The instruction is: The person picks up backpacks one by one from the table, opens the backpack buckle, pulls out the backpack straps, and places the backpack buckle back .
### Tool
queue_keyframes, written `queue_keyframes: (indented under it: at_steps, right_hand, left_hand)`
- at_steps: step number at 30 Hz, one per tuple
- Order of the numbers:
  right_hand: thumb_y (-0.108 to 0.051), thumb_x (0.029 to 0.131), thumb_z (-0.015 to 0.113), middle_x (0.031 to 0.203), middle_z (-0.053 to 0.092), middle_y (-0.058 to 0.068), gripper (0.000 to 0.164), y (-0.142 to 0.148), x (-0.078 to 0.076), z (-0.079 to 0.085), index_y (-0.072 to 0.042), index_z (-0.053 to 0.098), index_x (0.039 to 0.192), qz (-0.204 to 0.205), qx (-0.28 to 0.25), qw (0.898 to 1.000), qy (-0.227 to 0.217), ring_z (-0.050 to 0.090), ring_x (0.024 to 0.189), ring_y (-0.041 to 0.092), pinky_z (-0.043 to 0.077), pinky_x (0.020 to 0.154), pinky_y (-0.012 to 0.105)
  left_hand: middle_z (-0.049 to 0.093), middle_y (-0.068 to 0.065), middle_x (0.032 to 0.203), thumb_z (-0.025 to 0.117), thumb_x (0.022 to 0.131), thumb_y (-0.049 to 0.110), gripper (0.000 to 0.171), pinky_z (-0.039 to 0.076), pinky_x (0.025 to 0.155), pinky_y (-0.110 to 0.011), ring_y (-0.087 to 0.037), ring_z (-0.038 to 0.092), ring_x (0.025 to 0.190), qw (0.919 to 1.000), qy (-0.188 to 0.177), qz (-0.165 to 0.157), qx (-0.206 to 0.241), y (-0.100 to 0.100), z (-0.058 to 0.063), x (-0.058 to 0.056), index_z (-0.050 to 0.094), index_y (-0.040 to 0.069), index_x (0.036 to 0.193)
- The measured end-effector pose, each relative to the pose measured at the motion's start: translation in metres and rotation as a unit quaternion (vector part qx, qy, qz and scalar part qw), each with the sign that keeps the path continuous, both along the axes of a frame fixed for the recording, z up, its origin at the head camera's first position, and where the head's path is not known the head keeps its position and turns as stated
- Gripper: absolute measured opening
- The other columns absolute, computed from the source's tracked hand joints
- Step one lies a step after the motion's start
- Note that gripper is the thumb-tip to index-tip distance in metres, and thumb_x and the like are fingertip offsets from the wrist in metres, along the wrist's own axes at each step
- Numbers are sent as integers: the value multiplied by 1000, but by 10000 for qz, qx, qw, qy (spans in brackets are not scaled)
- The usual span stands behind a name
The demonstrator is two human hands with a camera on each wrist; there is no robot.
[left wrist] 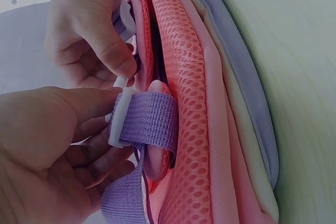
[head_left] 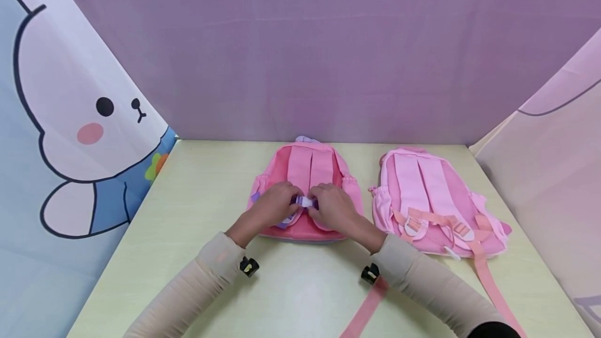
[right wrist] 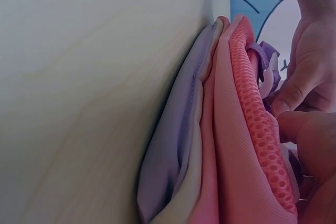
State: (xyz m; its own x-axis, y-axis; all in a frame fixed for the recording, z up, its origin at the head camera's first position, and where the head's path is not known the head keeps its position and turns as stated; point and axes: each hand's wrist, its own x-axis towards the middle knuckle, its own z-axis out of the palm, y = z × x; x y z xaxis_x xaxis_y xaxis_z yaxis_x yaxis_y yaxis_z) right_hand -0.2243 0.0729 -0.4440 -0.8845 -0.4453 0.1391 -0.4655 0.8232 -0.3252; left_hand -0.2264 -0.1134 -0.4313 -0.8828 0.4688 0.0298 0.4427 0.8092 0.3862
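A pink backpack (head_left: 311, 163) lies at the middle of the table, its shoulder straps facing up. Over its lower half, a white buckle (head_left: 306, 202) with purple webbing (left wrist: 152, 119) at its ends sits between my two hands. The left hand (head_left: 276, 203) pinches the buckle's left end between thumb and fingers. Opposite it, my right hand (head_left: 335, 207) pinches the right end, and the thumbs are close together. In the left wrist view a white strap adjuster stands beside my left fingertips. The right wrist view shows the backpack's red mesh back (right wrist: 254, 114), with my fingers partly hiding the buckle.
A second, lighter pink backpack (head_left: 432, 186) lies to the right, with orange-pink webbing (head_left: 493, 283) trailing to the table's front. Another strap end (head_left: 365, 309) lies under the right forearm. A purple backdrop (head_left: 319, 56) stands behind the table (head_left: 206, 181), and printed cloths flank it.
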Motion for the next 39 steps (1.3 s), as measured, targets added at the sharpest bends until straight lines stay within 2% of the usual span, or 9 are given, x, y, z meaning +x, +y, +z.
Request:
queue_keyframes:
  at_steps: [9, 21, 33, 39]
  right_hand:
    - [-24, 88, 77, 92, 71, 2, 23, 1, -2, 0, -12, 76, 106, 61, 90, 9999, 56, 58, 79, 15, 55, 75, 31]
    - [-20, 85, 78, 94, 71, 4, 19, 2, -4, 2, -11, 76, 103, 80, -52, 10000, -27, 59, 79, 16, 55, 76, 32]
    - [-16, 84, 78, 93, 71, 4, 18, 2, -5, 1, -10, 76, 100, 132, -108, 9998, 96, 58, 76, 15, 54, 73, 31]
    - [-16, 83, 78, 93, 71, 3, 17, 3, -5, -2, -11, 77, 99, 21, -202, 9998, 81, 58, 75, 13, 53, 70, 30]
  left_hand:
    - [71, -6, 105, 75, 93, 19, 29, 57, 88, -32, -15, 59, 89, 10000, -24, 34, -30, -1, -2, -1, 73, 6, 119]
    - [71, -6, 105, 74, 94, 17, 29, 57, 88, -31, -15, 58, 89, 9999, -33, -157, -41, 0, 1, -1, 72, 5, 120]
    - [71, -7, 107, 74, 94, 17, 29, 56, 90, -31, -16, 58, 91, 9998, -96, -187, -30, -1, 1, 1, 72, 5, 120]
    - [70, -5, 102, 73, 95, 18, 26, 55, 85, -28, -14, 57, 88, 9999, -58, -152, -3, -2, 0, 0, 73, 6, 119]
